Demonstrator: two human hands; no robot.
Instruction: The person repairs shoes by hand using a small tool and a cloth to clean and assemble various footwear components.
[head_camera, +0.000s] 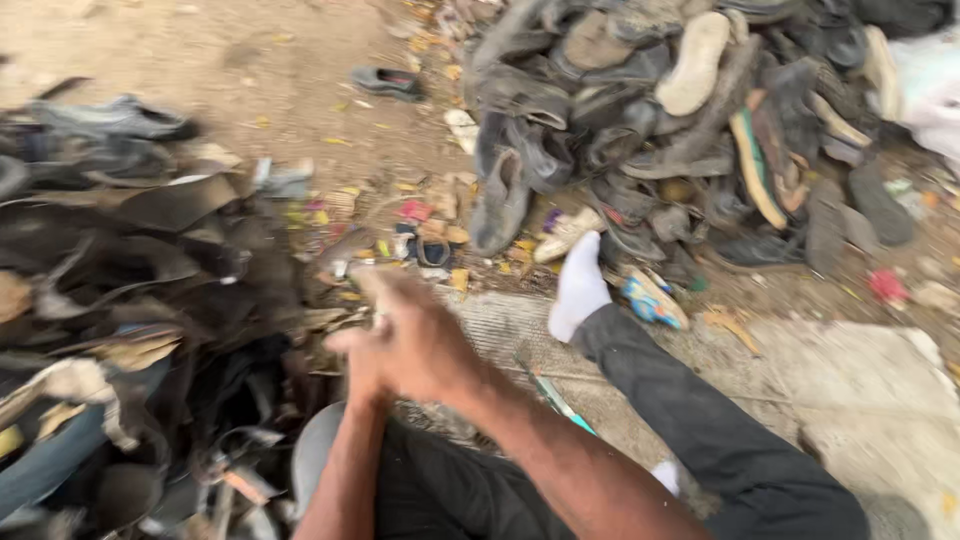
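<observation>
While the two hands meet low in the blurred view, the right hand (425, 345) wraps over the left hand (362, 352), and a small pale scrap (380, 320) may sit pinched between them; I cannot tell for sure. Cut shoe pieces (130, 300) lie heaped just to their left, and a whole-shoe pile (690, 130) sits well apart beyond the socked foot (578, 288). This looks like a sorting step; a next move would call for a firm grasp and a clear reach.
</observation>
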